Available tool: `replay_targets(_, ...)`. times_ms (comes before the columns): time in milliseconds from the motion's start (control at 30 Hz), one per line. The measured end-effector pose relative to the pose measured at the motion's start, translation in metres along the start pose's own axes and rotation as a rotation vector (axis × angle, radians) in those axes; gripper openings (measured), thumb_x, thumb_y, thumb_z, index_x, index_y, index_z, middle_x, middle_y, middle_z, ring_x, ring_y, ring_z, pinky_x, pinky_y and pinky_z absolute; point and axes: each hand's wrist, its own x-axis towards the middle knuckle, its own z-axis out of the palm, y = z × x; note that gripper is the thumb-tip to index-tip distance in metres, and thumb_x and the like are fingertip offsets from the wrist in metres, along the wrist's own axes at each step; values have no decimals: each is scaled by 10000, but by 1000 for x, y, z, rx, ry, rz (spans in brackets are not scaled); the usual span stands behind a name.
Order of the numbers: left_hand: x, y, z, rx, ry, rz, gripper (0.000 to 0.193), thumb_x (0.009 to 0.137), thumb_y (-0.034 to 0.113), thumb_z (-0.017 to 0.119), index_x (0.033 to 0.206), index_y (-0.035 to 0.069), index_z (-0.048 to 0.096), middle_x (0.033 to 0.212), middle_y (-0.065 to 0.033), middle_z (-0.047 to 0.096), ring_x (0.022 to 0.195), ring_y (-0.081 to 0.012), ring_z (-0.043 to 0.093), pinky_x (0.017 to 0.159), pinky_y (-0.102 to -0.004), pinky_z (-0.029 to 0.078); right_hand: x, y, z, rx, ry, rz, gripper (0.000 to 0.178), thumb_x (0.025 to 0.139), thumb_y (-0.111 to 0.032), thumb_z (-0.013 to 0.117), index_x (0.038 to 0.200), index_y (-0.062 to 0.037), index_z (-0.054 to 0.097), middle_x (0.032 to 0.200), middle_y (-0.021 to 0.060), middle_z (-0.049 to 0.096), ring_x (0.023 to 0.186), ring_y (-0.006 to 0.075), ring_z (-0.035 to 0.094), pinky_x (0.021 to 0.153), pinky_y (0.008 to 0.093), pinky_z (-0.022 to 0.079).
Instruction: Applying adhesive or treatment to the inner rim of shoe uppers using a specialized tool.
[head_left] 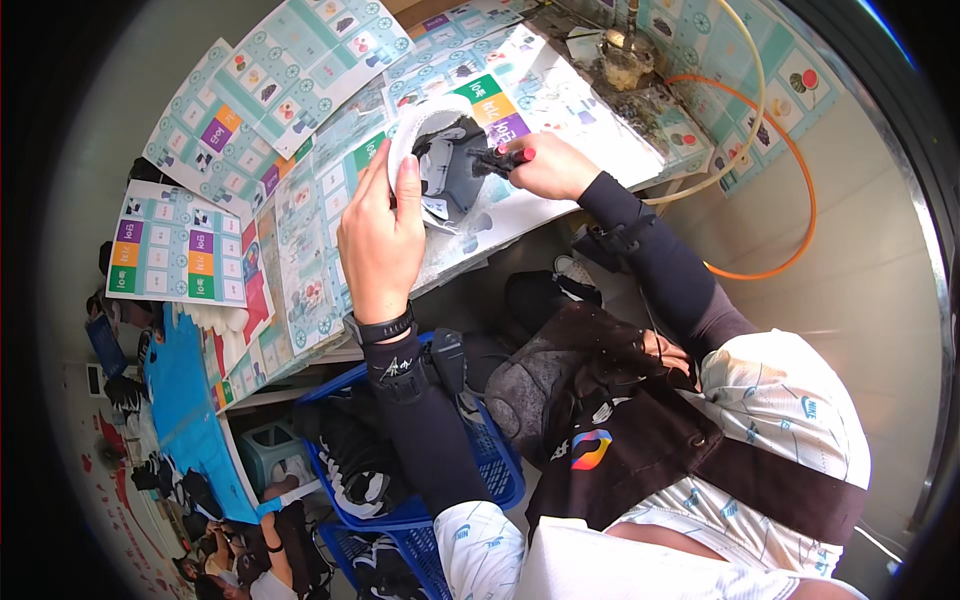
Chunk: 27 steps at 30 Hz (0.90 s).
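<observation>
Left hand grips white-soled shoe, tilted above paper-covered workbench. Right hand closed on red-handled tool, tip at shoe's dark upper. Keep shoe braced, strokes short, tool steady.

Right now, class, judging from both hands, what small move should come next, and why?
Probably bring the red-handled tool in the right hand onto the shoe. The left hand holds the shoe tilted up off the paper-covered table, and the tool's dark tip sits just at the shoe's edge.
</observation>
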Motion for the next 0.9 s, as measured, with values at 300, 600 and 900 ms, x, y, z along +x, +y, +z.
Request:
replay_targets(300,-4,1,-1,-7,8,1,477,1109,352,569,1334,-53,677,1322,-263,700,1153,-444,700,965,-456,564,2,2,6,-18,33,-35,256,820,-161,546,819,47,695,918,330,700,959,516,676,900,565,538)
replay_targets(600,-6,1,-2,-2,7,-15,487,1101,346,577,1349,-63,669,1318,-268,698,1160,-441,700,970,-456,561,1,-4,5,-32,41,-21,264,829,-163,538,814,51,691,917,335,698,964,517,673,908,563,538)
replay_targets(900,-7,-3,1,1,17,9,505,1099,354,579,1353,-74,663,1320,-270,697,1158,-441,701,974,-455,560,3,-2,9,-19,17,-25,266,826,-164,537,814,51,694,922,339,697,971,518,672,908,561,536)
